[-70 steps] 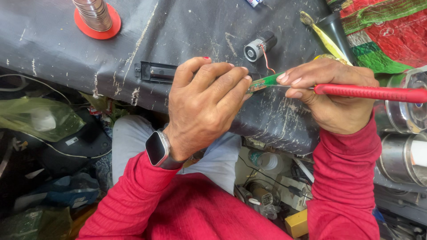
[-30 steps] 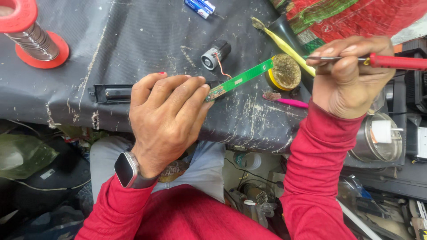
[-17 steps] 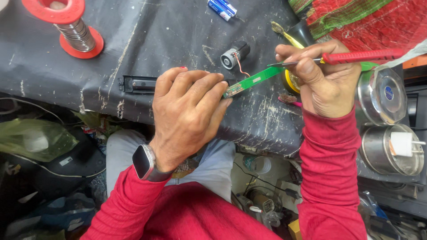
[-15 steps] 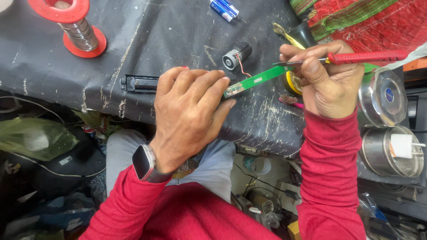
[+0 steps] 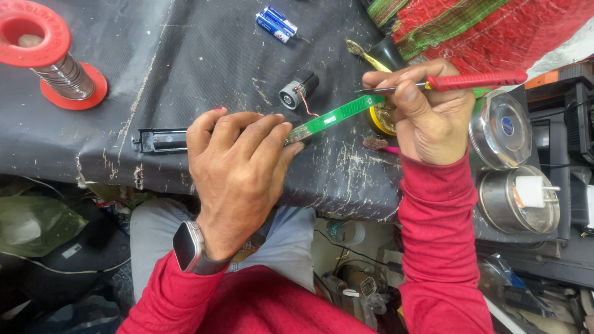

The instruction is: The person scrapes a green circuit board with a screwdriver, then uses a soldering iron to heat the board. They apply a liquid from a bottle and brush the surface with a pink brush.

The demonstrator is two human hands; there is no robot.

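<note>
A green board (image 5: pixel 331 117) is gripped at its near end by the left hand (image 5: pixel 238 158), held over the dark surface (image 5: pixel 185 62). A red-handled iron (image 5: pixel 470 80) is clasped in the right hand (image 5: pixel 430 117), tip at the board's far end. Two blue batteries (image 5: pixel 276 23) are seen beyond, a red spool (image 5: pixel 52 55) far left.

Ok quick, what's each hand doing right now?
Left hand: closed, holding the green circuit board.
Right hand: closed, holding the red-handled tool.

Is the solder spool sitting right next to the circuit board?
No: the red solder spool stands at the table's far left corner, well apart from the green circuit board held in the left hand.
</note>
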